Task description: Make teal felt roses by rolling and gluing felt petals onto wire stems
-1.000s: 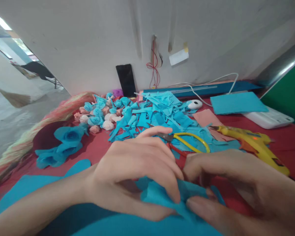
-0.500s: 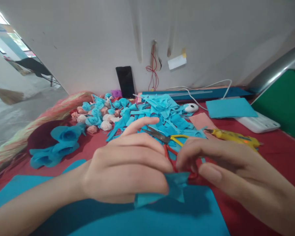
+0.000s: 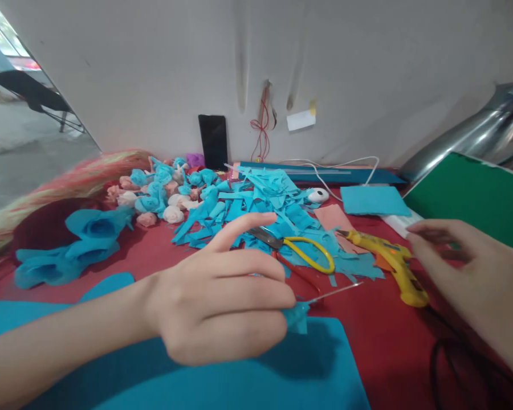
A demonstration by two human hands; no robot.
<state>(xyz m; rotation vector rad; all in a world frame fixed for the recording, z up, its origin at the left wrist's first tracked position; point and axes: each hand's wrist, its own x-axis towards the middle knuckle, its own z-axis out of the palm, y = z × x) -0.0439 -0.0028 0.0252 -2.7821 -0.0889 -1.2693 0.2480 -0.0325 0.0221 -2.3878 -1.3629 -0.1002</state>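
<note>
My left hand [image 3: 231, 302] is closed on a small piece of blue paper [image 3: 298, 316], which pokes out past the fingertips above a large blue sheet [image 3: 325, 364]. A thin clear strand stretches from that paper toward the right. My right hand [image 3: 465, 262] hangs at the right, its fingers curled and parted, with nothing visible between them. Just left of it lies the yellow glue gun [image 3: 389, 256]. Scissors [image 3: 310, 250] with yellow and red handles rest beyond my left hand, partly on a heap of blue paper scraps [image 3: 273, 196].
Small blue, pink and white paper flowers [image 3: 154, 196] and larger blue flowers [image 3: 96, 225] sit at the left. A black phone [image 3: 214, 142] leans on the wall. A green board [image 3: 465, 191], blue pad [image 3: 374, 200] and black cable [image 3: 448, 353] are at the right.
My right hand has moved right, away from the blue paper and my left hand. The thin clear strand now shows. The view has shifted somewhat to the right.
</note>
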